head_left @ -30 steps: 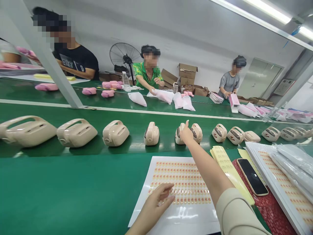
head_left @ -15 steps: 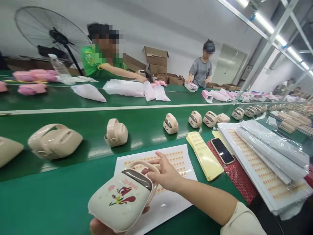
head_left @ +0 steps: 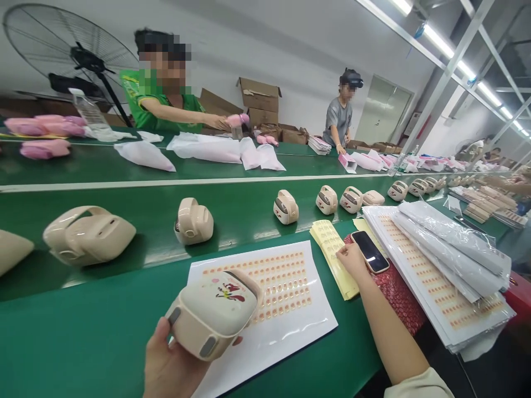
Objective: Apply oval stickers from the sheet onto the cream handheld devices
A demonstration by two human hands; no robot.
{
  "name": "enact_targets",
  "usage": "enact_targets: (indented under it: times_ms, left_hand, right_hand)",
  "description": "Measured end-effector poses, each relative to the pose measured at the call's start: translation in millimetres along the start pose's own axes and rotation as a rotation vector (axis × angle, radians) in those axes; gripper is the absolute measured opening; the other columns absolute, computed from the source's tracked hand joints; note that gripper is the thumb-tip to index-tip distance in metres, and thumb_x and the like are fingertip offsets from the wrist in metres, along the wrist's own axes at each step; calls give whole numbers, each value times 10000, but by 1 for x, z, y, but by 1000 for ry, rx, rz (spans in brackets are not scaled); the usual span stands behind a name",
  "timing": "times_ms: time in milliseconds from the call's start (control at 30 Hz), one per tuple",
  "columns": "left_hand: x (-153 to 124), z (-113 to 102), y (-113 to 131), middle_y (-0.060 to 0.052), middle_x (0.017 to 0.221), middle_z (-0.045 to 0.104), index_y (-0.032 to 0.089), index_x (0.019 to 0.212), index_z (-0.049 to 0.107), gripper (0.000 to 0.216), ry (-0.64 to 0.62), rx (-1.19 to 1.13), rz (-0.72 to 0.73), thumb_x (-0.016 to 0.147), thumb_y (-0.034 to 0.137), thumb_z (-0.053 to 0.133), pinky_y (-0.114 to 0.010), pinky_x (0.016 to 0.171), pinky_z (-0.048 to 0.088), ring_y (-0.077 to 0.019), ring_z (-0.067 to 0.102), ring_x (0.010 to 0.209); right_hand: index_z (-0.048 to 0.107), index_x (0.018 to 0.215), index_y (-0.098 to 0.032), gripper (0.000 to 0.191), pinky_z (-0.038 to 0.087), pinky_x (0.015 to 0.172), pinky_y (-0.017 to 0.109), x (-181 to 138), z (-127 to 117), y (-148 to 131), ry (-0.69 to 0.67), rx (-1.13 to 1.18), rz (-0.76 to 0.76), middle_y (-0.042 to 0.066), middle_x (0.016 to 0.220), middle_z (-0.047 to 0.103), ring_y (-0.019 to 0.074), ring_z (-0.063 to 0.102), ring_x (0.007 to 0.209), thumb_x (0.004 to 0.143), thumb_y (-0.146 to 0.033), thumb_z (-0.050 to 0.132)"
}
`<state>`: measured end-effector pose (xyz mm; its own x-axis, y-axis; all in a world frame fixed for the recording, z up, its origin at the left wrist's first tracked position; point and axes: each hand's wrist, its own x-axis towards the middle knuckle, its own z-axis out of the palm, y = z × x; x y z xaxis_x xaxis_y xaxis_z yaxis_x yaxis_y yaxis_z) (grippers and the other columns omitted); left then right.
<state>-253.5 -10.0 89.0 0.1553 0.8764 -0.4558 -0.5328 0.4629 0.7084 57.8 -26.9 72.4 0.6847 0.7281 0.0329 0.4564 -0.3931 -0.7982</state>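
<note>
Smooth green tabletop (head_left: pixel 95 331); left hand (head_left: pixel 174 365) gripping rounded cream case (head_left: pixel 207 312); right hand (head_left: pixel 353 260) at flat yellow sticker sheets (head_left: pixel 327 235), grip unclear.

The bare left hand (head_left: pixel 176 362) is curled in a grip, thumb (head_left: pixel 159 336) raised. From a pale cream fabric sleeve (head_left: pixel 421 385), the bare right forearm (head_left: pixel 392 334) extends forward, the right hand's (head_left: pixel 352 260) fingers (head_left: pixel 341 253) bent.

Left grip (head_left: pixel 172 362): round a tilted cream device (head_left: pixel 211 309) above the white sheet (head_left: pixel 274 340)
Right grip (head_left: pixel 352 260): fingertips at yellow strips (head_left: pixel 329 235), near a phone (head_left: pixel 370 251)
Green shirt (head_left: pixel 176 115) over there: arm outstretched
</note>
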Motion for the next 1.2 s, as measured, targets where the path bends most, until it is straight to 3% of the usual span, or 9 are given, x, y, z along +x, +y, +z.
enact_targets:
  times_ms: [133,267,367,533,633,767,967,1200]
  left_hand:
    - [-5,12,-1,0,836,702,287,1031,614,632,26,53,114,469,558,713,-354,353,513,-259,612,600]
    - [0,12,-6,-12,832,679,264,1096,576,692,22,110,137,494,584,693,-309,332,484,-233,601,566]
    - [6,7,-13,-15,922,654,287,1129,548,645,18,138,116,572,597,641,-304,372,494,-225,604,626]
    - [14,3,-24,-67,1131,585,294,1201,479,622,25,179,104,663,591,573,-301,449,497,-233,618,723]
    - [17,5,-28,-93,1220,530,307,1239,431,659,12,202,109,668,612,558,-294,456,496,-245,615,783]
    - [17,8,-28,-70,1233,519,357,1249,393,646,1,195,128,677,616,546,-294,476,509,-277,596,896]
    - [14,10,-28,-72,1213,524,358,1264,370,671,4,179,138,672,616,552,-298,493,513,-294,583,940]
    - [13,11,-29,-45,1181,554,364,1246,400,654,24,156,146,660,595,577,-294,531,509,-263,583,933]
  right_hand:
    - [483,455,-188,137,382,660,284,0,2,2,2,16,10,10,582,513,178,529,661,555,-147,568]
    - [515,523,-176,121,374,573,276,-4,-8,-4,-113,113,36,-12,527,502,149,496,552,587,-262,572]
    - [534,584,-174,188,391,591,269,-16,-6,-24,-211,213,4,7,610,555,148,518,616,603,-357,572]
    - [553,576,-184,249,417,676,287,-61,31,-78,-628,541,-136,41,828,582,178,538,801,563,-405,666]
    - [572,578,-190,200,411,681,289,-84,56,-102,-764,515,-193,37,860,541,192,518,865,560,-353,687]
    - [579,581,-187,134,412,702,299,-92,73,-110,-767,383,-185,32,868,490,191,503,862,575,-282,673]
    - [580,591,-183,81,423,746,316,-90,74,-109,-757,319,-209,28,854,470,186,498,861,610,-211,653]
    - [543,631,-204,73,459,701,334,-104,79,-103,-562,264,-511,45,857,447,189,483,847,670,-161,588]
